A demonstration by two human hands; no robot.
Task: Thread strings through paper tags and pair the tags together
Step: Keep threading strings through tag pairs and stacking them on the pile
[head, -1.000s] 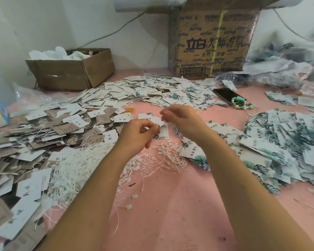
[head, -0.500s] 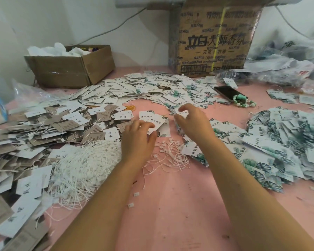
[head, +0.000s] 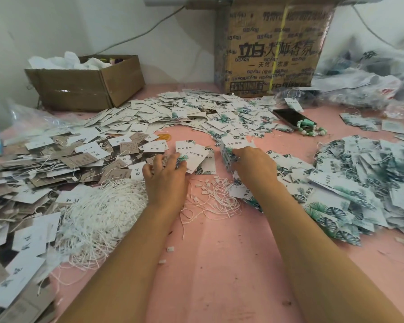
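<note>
right grip [head: 252, 165] clasps a small stack of leaf tags [head: 228, 155]; left grip [head: 165, 180] rests on loose tags [head: 193, 157], grasp unclear. a seemingly strung pile [head: 359, 173] lies right on the worktop [head: 219, 264], but heaps of unthreaded tags and strings [head: 98, 210] remain: far from done.

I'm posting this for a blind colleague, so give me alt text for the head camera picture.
Two bare hands work at a pink table heaped with paper tags: the right hand grips a small stack of leaf-print tags, the left hand rests on loose tags beside it. White strings lie piled by the left forearm; cardboard boxes stand behind.
</note>
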